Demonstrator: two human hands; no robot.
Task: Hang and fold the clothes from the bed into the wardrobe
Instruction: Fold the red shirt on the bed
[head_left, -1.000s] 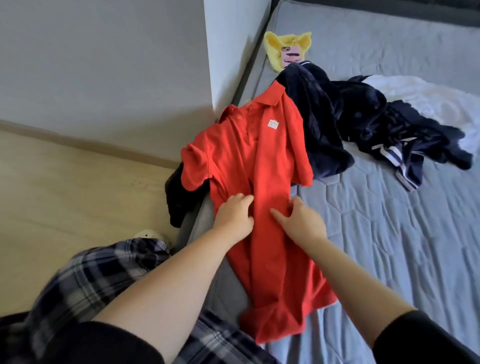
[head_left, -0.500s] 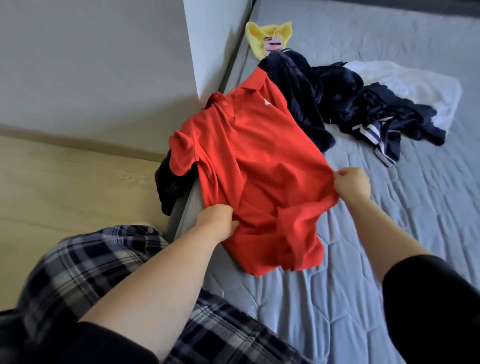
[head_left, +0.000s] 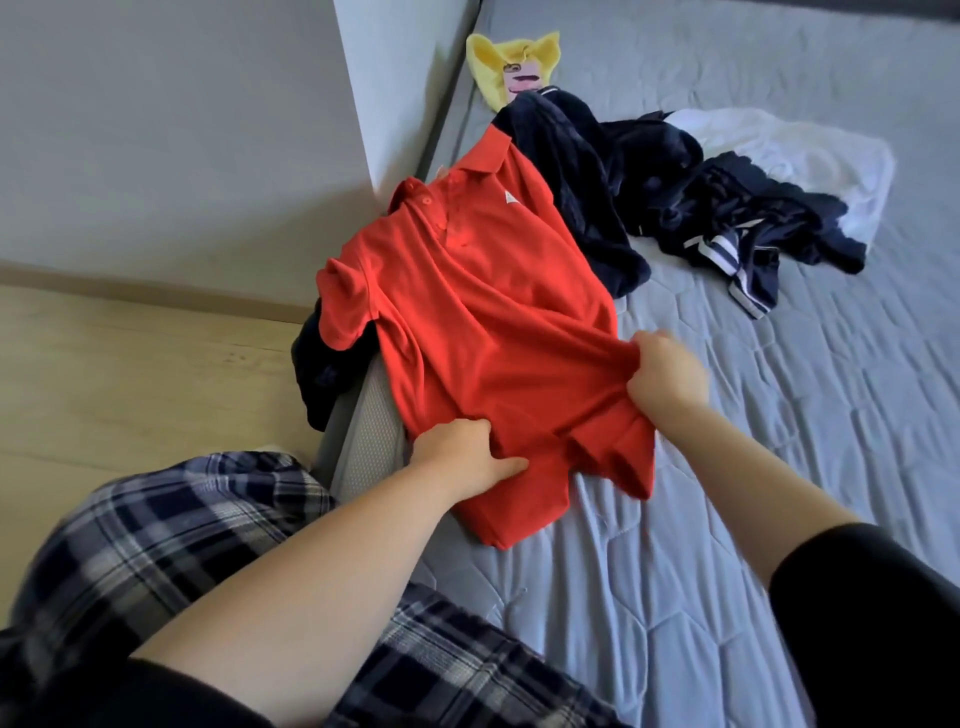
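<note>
1. Since the earlier frames, both hands have left the middle of the red polo shirt (head_left: 483, 332) and moved apart to its lower part, spreading the once-narrow fabric wide.
2. Left hand (head_left: 467, 460): fingers curled over the shirt's lower left side, thumb on top, gripping cloth at the mattress corner.
3. Right hand (head_left: 667, 376): fingers closed round a bunched fold at the shirt's right side, drawing it taut toward the open mattress.
4. Shirt position: on the grey quilted bed (head_left: 779, 467), collar toward the wall (head_left: 182, 130), left sleeve overhanging the mattress edge above a dark garment (head_left: 327, 374) that hangs there.
5. Other clothes: a navy heap (head_left: 675, 192) touches the shirt's right shoulder; a white garment (head_left: 810, 156) lies behind it, a yellow item (head_left: 493, 62) beyond.
6. Risk: the hem below the hands lies doubled and creased; folding now would likely set that crease. A harder rightward pull may drag the navy heap along, or tip the sleeve and dark garment onto the floor (head_left: 130, 389).
</note>
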